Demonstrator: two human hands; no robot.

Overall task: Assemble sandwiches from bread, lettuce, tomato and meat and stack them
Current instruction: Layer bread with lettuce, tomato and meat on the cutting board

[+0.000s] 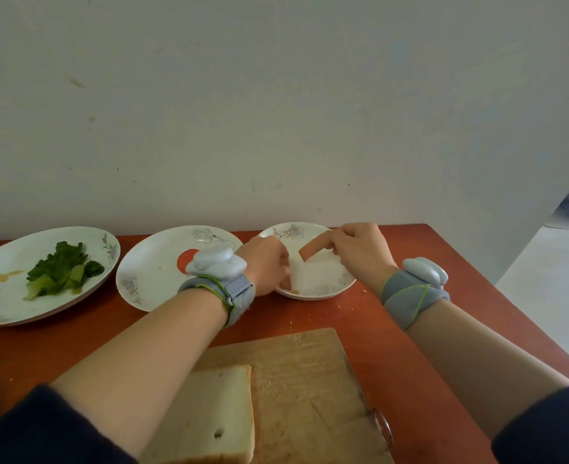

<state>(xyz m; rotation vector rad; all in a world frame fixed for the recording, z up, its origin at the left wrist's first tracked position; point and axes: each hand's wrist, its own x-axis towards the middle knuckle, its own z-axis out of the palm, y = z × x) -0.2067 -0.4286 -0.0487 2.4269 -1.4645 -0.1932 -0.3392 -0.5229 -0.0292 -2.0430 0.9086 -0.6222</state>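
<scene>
Pink sausage, pinched in right hand — left hand curled against white bread

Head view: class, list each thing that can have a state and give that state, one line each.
Right hand: pinches a meat slice, held above the small plate.
Left hand: curled down at that plate; grip hidden.
Lettuce: lying on the left plate.
Tomato slice: on the middle plate, partly hidden.
Bread: flat on the cutting board, bare.

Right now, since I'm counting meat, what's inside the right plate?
The plate holds a white slice; the right hand pinches a meat strip above it; the left hand hides the rest.
</scene>
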